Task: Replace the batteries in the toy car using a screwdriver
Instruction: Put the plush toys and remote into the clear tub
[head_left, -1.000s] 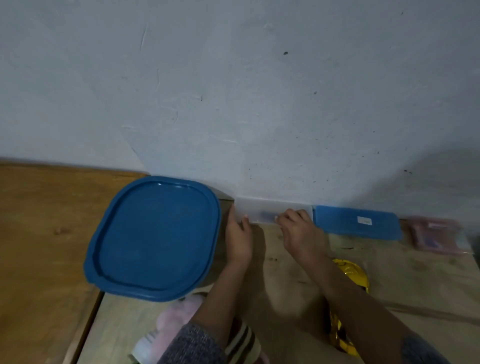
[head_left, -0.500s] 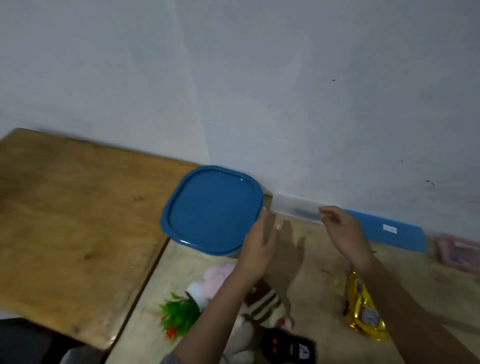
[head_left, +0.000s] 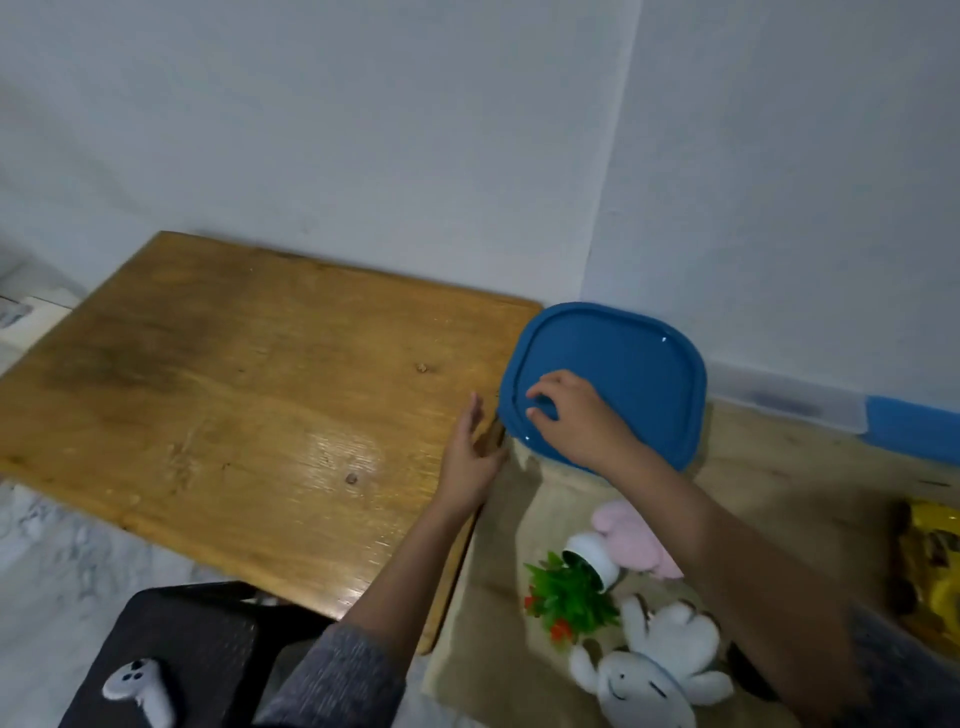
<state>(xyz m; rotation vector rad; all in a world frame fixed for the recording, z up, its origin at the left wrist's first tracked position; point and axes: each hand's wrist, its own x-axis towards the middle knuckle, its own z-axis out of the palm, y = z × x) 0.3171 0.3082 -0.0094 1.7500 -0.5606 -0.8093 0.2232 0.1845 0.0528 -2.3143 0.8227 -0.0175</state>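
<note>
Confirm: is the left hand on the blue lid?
No, the left hand is at the edge of the table, beside the lid; only the right hand touches it.

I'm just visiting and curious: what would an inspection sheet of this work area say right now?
Surface: varnished brown table butted against a paler wooden top.
Job's things: nothing seen.
Clutter: blue-lidded container, tipped toy plant, pink plush, white plush, yellow packet, clear box against the wall.
Hands: left hand straight-fingered at the brown table's edge; right hand on the container's lid, fingers bent.
Cables: nothing seen.
Surroundings: pale wall corner, marbled floor, black stool holding a white controller.
</note>
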